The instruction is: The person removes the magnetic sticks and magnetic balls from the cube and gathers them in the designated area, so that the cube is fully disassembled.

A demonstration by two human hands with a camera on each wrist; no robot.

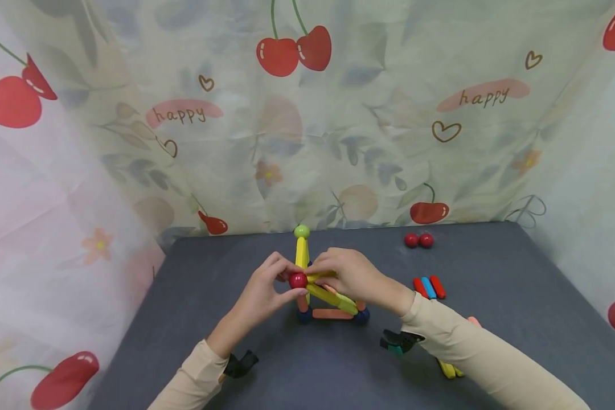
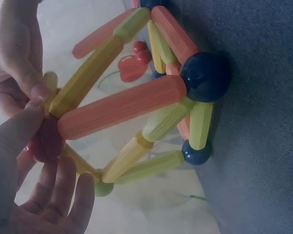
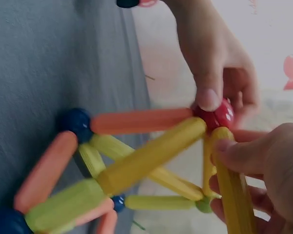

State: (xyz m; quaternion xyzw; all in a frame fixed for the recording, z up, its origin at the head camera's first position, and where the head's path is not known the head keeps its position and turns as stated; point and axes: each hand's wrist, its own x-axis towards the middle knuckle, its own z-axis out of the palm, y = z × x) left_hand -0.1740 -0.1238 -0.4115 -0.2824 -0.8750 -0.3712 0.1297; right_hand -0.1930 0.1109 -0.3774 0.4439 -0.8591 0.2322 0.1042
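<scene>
A frame of coloured rods and balls stands on the table, with dark blue balls (image 1: 361, 316) at its base and a green ball (image 1: 302, 231) at its top. My left hand (image 1: 263, 287) pinches the red ball (image 1: 298, 281) at a raised corner. An orange rod (image 2: 122, 107) runs from that ball down to a blue ball (image 2: 205, 77). My right hand (image 1: 353, 278) holds a yellow rod (image 3: 234, 195) between thumb and fingers, its end right at the red ball. Another yellow rod (image 3: 151, 156), joined to a lime-green one (image 3: 63, 204), slants down from the red ball.
Two red balls (image 1: 418, 240) lie at the back right of the dark table (image 1: 225, 267). Red and blue rods (image 1: 429, 287) sit right of the frame. Yellow pieces (image 1: 448, 369) show beside the right sleeve (image 1: 487, 353). A cherry-printed cloth (image 1: 328, 148) hangs behind.
</scene>
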